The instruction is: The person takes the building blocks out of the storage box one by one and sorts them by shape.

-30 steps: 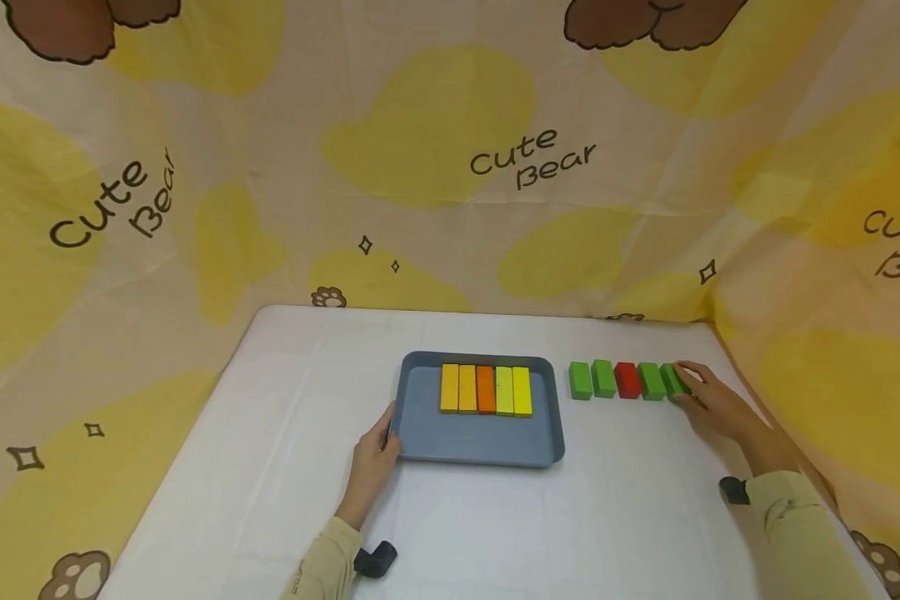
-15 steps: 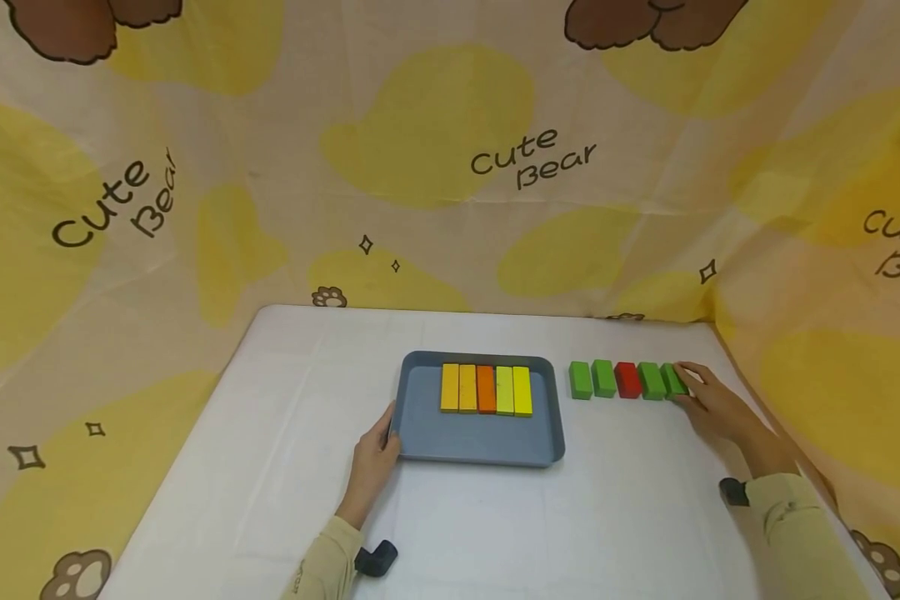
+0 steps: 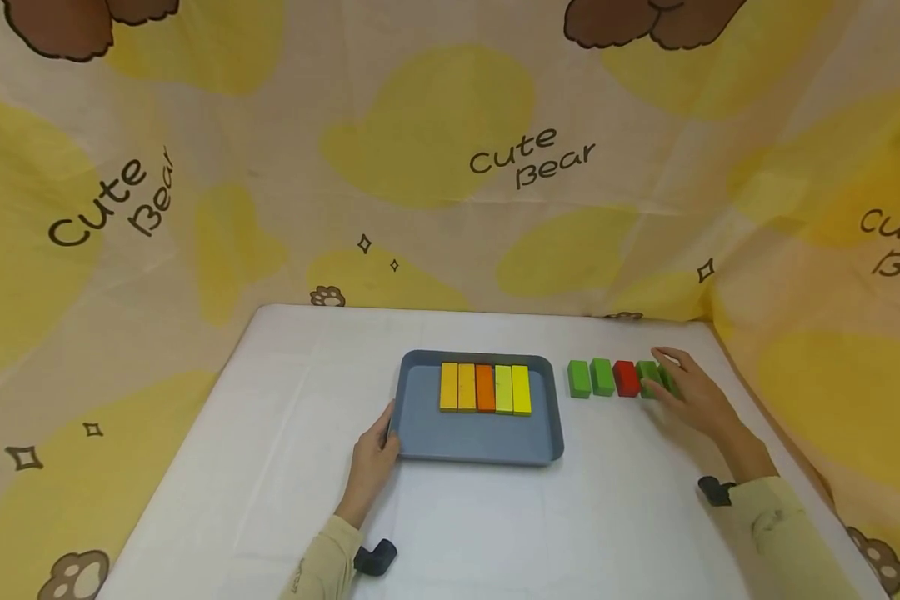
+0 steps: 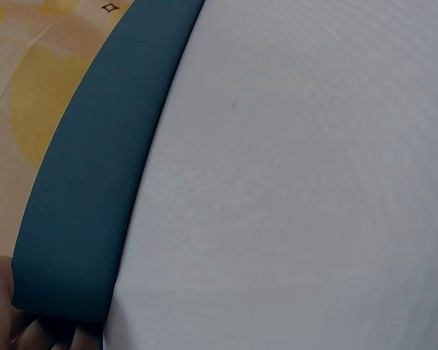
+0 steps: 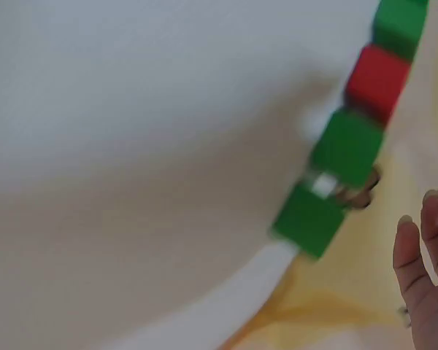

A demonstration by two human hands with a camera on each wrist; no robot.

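A shallow blue-grey tray (image 3: 480, 442) lies on the table with a row of wooden-looking blocks along its upper part: two amber, an orange one (image 3: 485, 388), a lime one and a yellow one. My left hand (image 3: 371, 462) grips the tray's left side, its fingers partly hidden at the tray wall (image 4: 87, 189) in the left wrist view. To the tray's right stands a row of green blocks (image 3: 579, 379) with one red block (image 3: 626, 378) in the middle. Over the row's right end hovers my right hand (image 3: 697, 400), fingers spread and holding nothing, partly covering the last green block (image 5: 310, 219).
White cloth covers the table (image 3: 480, 525). A patterned curtain (image 3: 420, 167) rises behind the table and along both sides. Both wrists carry a small black device (image 3: 376, 558).
My right hand has left the rightmost green block, lifting and shifting left over the row with its fingers spread. My left hand and the tray have not moved.
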